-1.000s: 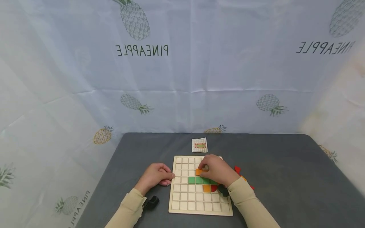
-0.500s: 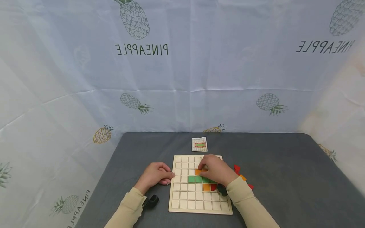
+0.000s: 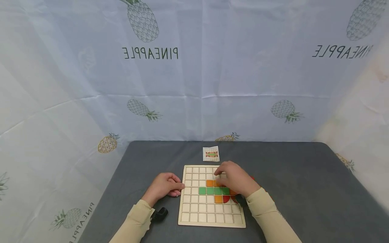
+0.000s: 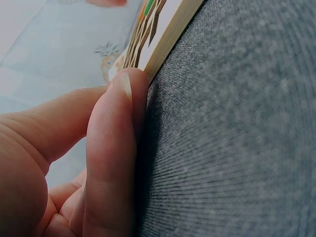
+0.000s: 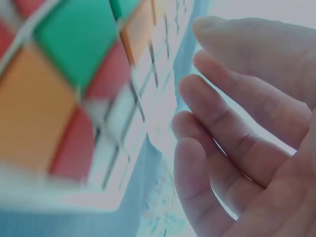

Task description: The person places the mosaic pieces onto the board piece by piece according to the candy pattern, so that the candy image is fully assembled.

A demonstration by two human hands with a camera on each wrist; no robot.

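A pale wooden grid board (image 3: 194,216) lies on the dark table. At its left edge my left hand (image 3: 164,185) pinches the rim between thumb and finger, seen close in the left wrist view. Over the board's upper right hovers my right hand (image 3: 238,179), fingers loosely bent and holding nothing; in the right wrist view its fingers (image 5: 237,133) are apart from the tiles. Beneath it sits a row of orange square tiles (image 3: 210,183), partly hidden. A green row (image 3: 209,191) runs below, then an orange tile (image 3: 218,199) beside a red rounded one (image 3: 226,199).
A small printed pattern card (image 3: 211,154) lies behind the board. Loose red pieces (image 3: 252,177) peek out right of the board, mostly hidden by the right hand and forearm. A pineapple-print cloth (image 3: 182,77) hangs behind the table.
My right hand has let go of an orange tile in the upper row and risen slightly to the right, its fingers spreading. The left hand keeps its place at the board's edge.
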